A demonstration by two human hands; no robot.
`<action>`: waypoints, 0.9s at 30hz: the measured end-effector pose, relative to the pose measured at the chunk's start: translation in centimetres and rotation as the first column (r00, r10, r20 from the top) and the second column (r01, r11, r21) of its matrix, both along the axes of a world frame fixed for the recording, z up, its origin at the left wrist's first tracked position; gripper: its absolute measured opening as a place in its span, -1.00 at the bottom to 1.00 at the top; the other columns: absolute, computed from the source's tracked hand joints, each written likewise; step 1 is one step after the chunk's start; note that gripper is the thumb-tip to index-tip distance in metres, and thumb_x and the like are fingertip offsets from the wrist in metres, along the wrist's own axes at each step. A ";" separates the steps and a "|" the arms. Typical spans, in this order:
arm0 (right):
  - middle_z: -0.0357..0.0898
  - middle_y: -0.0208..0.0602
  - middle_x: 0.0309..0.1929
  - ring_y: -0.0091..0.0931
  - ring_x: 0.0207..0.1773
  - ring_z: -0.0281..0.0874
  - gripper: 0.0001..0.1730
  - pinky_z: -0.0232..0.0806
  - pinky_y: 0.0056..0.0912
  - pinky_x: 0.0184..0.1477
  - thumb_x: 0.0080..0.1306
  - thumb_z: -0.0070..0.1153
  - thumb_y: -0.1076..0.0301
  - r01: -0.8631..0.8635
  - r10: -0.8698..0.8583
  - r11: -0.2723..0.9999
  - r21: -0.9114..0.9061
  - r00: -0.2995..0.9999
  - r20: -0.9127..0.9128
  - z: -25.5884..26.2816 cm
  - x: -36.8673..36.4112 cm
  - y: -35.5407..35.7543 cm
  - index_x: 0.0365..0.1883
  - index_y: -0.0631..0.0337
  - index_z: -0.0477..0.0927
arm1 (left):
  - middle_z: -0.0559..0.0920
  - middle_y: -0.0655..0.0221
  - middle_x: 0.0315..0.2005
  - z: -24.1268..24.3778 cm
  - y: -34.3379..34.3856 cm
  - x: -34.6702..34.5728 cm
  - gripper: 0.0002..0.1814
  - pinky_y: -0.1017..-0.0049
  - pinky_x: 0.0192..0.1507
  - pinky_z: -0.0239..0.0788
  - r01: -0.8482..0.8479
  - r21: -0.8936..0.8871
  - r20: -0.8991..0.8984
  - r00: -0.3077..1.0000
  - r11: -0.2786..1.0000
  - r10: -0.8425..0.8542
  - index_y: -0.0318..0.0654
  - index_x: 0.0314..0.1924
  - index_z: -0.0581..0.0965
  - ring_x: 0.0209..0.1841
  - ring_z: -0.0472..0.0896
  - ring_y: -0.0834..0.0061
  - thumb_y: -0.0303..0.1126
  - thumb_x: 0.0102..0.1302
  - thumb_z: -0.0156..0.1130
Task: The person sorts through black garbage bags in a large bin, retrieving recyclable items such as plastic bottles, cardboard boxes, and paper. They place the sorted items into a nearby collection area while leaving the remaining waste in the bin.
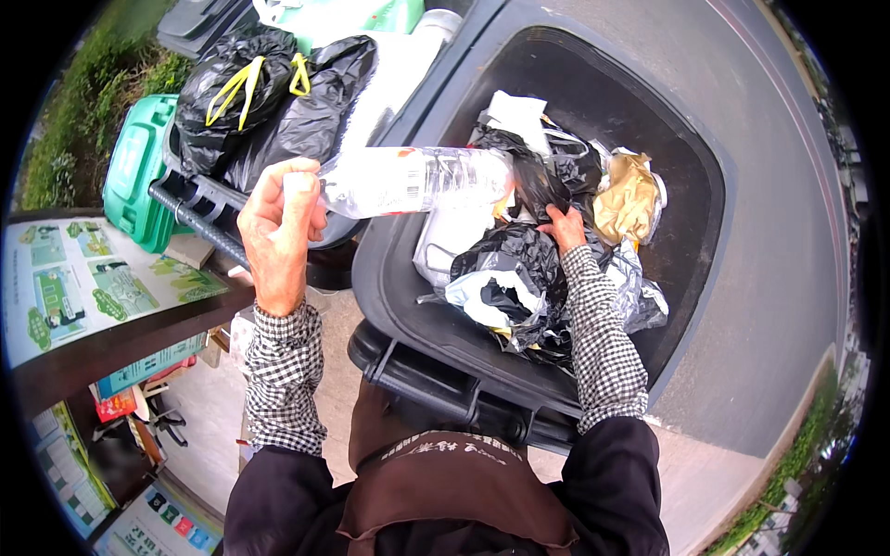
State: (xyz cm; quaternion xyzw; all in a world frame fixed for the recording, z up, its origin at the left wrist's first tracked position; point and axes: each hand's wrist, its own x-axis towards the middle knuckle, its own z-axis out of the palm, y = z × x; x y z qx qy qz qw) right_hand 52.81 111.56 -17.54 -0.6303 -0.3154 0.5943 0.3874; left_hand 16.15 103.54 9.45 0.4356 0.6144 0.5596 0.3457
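My left hand (281,226) grips a clear plastic bottle (410,182) by its neck end. The bottle lies sideways over the rim of a dark wheeled bin (667,229), its base pointing right, and a label with a barcode wraps it. Inside the bin, my right hand (564,228) pinches a thin black plastic bag (535,182); the fingertips are partly hidden in its folds. Around that hand lie another crumpled black bag (511,257), a brown paper wrapping (624,198), white paper (516,115) and a silvery plastic wrapper (636,288).
Left of the bin, a second bin holds tied black rubbish bags (229,97) with yellow drawstrings. A green bin lid (139,170) hangs beside it. Printed boards (97,278) stand at the left. The bin's handle (424,386) is close to my body. A paved road (765,208) runs along the right.
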 end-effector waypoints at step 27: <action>0.55 0.12 0.12 -0.10 0.18 0.46 -0.28 0.24 -0.20 0.25 0.29 0.14 -0.08 -0.398 0.271 0.900 -0.175 0.198 0.942 -1.2 7.5 0.0 0.14 0.44 0.52 | 0.68 -0.01 -0.22 -32.7 -8.1 -42.8 -0.51 0.21 -0.01 0.43 -0.448 -0.356 -0.650 0.749 0.820 0.127 -0.27 -0.05 0.58 -0.11 0.65 0.05 0.00 0.23 0.30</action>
